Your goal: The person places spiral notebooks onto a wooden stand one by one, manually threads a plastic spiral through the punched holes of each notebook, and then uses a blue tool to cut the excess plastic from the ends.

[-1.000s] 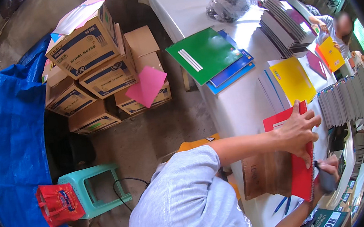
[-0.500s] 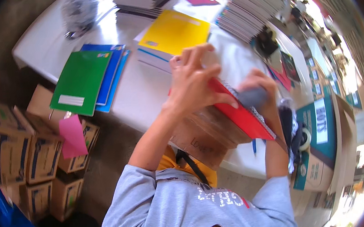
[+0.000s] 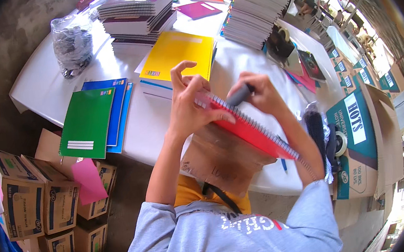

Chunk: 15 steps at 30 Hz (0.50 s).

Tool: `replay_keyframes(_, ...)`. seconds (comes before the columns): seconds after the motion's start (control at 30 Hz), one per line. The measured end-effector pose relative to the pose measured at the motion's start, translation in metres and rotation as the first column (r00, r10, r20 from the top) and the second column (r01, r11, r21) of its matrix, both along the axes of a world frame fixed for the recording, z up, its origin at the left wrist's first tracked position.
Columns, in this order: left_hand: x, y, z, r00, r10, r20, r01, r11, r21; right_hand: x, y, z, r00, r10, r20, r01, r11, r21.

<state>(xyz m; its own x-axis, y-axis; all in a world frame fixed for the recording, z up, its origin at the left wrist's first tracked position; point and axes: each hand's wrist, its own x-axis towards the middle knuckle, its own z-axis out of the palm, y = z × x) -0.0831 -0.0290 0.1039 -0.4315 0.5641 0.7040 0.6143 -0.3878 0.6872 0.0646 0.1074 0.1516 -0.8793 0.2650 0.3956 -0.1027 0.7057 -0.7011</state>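
Observation:
My left hand (image 3: pixel 187 103) grips a red notebook (image 3: pixel 249 133) near its upper end, thumb on the cover and fingers behind. The notebook stands tilted, its spiral-bound edge upward, over a brown cardboard piece (image 3: pixel 225 160) with handwriting. My right hand (image 3: pixel 260 93) is closed round a dark grey, rounded cylindrical tool (image 3: pixel 240 95), which lies at the upper part of the coil. A loose length of coil (image 3: pixel 307 168) runs past the notebook's lower end by my right forearm. Yellow notebooks (image 3: pixel 179 54) are stacked just beyond my left hand.
Left on the white table (image 3: pixel 36 94) lie green (image 3: pixel 88 123) and blue notebooks (image 3: pixel 117 110). Farther back stand a plastic bag of dark items (image 3: pixel 73 46), purple spiral notebooks (image 3: pixel 138 9) and a tall notebook stack (image 3: pixel 258 9). Cartons stand at left (image 3: pixel 25 203) and right (image 3: pixel 356 144).
The view has shifted, so the table's things sit differently in it. My right hand and the grey tool have moved up along the coil, closer to my left hand.

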Motion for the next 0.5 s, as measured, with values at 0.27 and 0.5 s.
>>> replay_keyframes(0.27,-0.007,0.006,-0.014,0.986,-0.055,0.156,0.037,0.993,0.113,-0.016,0.007,-0.002,0.973,-0.199,-0.116,0.230,0.878,0.419)
replay_keyframes(0.5,-0.016,0.002,-0.020,0.933,-0.188,0.307,0.185,0.982,0.040,-0.027,0.002,0.002,0.990,0.009,-0.141,-0.016,0.999,-0.044)
